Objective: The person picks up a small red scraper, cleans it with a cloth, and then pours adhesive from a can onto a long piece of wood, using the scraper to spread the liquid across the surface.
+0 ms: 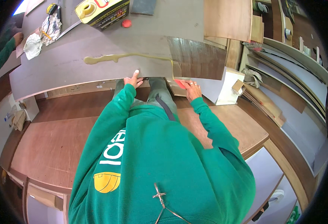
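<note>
A long grey-brown panel [59, 74] lies across in front of me. Along it runs a streak of yellowish glue [115, 58], and at its right a wet, shiny coat of glue [201, 58] shows ridged marks. My right hand [193, 90] pinches a red flat spreader [179, 83] by the panel's near edge, just below the streak's right end. At the same near edge, further left, my left hand [133, 80] grips the panel, thumb on top; its other fingers are partly hidden.
Beyond the panel stand a yellow and black can [108, 15], a red cap [126, 23] and a dark flat block [143, 6]. Crumpled paper [33, 46] and a tape measure [51, 8] lie far left. A white box-like support [227, 87] and stacked boards [265, 100] are at right.
</note>
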`<action>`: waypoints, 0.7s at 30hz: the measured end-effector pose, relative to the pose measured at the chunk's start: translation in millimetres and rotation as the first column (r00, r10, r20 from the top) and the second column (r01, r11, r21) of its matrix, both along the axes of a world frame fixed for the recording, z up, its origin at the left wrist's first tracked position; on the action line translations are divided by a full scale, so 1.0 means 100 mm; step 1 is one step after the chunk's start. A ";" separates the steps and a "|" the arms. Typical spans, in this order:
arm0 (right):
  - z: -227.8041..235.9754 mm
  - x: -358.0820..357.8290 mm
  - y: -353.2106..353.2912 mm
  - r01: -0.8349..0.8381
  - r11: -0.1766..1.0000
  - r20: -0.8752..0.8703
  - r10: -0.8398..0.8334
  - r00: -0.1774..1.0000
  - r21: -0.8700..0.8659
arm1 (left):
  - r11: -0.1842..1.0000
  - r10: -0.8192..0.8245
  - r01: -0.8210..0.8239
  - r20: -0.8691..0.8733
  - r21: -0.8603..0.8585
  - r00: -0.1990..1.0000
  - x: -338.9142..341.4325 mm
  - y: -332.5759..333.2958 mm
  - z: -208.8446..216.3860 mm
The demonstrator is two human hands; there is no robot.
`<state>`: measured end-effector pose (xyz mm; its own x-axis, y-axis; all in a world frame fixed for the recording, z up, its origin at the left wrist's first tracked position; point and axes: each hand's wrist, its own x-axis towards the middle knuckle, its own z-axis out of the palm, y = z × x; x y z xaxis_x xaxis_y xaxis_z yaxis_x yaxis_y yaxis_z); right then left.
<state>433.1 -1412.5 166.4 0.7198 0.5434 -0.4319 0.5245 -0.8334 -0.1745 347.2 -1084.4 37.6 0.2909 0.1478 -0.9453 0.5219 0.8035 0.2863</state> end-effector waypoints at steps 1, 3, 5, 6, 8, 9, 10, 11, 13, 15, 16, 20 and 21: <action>0.09 0.09 0.14 -0.001 1.000 -0.006 0.001 1.000 0.003 | 1.000 -0.006 0.006 -0.007 0.012 1.000 -0.02 -0.01 0.04; 0.23 0.40 0.50 0.072 0.983 0.107 -0.091 0.990 0.166 | 1.000 0.012 -0.012 -0.018 0.027 1.000 0.00 -0.01 0.16; 0.17 0.68 0.79 0.043 0.970 0.190 -0.090 0.978 0.241 | 0.999 0.016 -0.016 -0.002 0.038 1.000 0.08 -0.01 0.19; 0.10 0.79 0.94 0.044 0.968 0.193 -0.094 0.977 0.246 | 0.999 0.022 -0.021 -0.006 0.030 1.000 0.06 -0.02 0.16; -0.07 0.97 1.22 0.027 0.944 0.304 -0.133 0.943 0.330 | 0.999 0.023 -0.023 -0.009 0.030 1.000 0.04 0.01 0.12; -0.16 1.05 1.34 0.023 0.941 0.303 -0.132 0.944 0.338 | 0.999 0.023 -0.023 -0.022 0.028 0.999 0.04 0.01 0.11; -0.24 1.10 1.43 0.018 0.946 0.357 -0.141 0.923 0.325 | 1.000 0.022 -0.021 -0.038 0.021 0.999 0.04 -0.01 0.12; -0.31 1.14 1.50 0.016 0.951 0.411 -0.149 0.899 0.310 | 1.000 0.027 -0.027 -0.035 0.013 0.999 0.05 0.00 0.14; -0.43 1.18 1.59 0.002 0.953 0.430 -0.138 0.892 0.302 | 0.999 0.035 -0.034 -0.039 0.025 0.999 0.04 -0.01 0.14; -0.50 1.20 1.65 -0.010 0.956 0.449 -0.128 0.884 0.293 | 0.999 0.042 -0.040 -0.044 0.036 0.998 0.04 -0.01 0.15; -0.52 1.20 1.67 -0.015 0.958 0.462 -0.125 0.878 0.286 | 0.999 0.041 -0.040 -0.041 0.028 0.998 0.05 -0.01 0.16; -0.56 1.20 1.71 -0.009 0.967 0.493 -0.122 0.862 0.256 | 0.999 0.038 -0.037 -0.044 0.030 0.998 0.08 -0.01 0.24; -0.56 1.20 1.72 -0.009 0.967 0.492 -0.121 0.862 0.254 | 0.999 0.038 -0.037 -0.044 0.028 0.998 0.07 0.00 0.21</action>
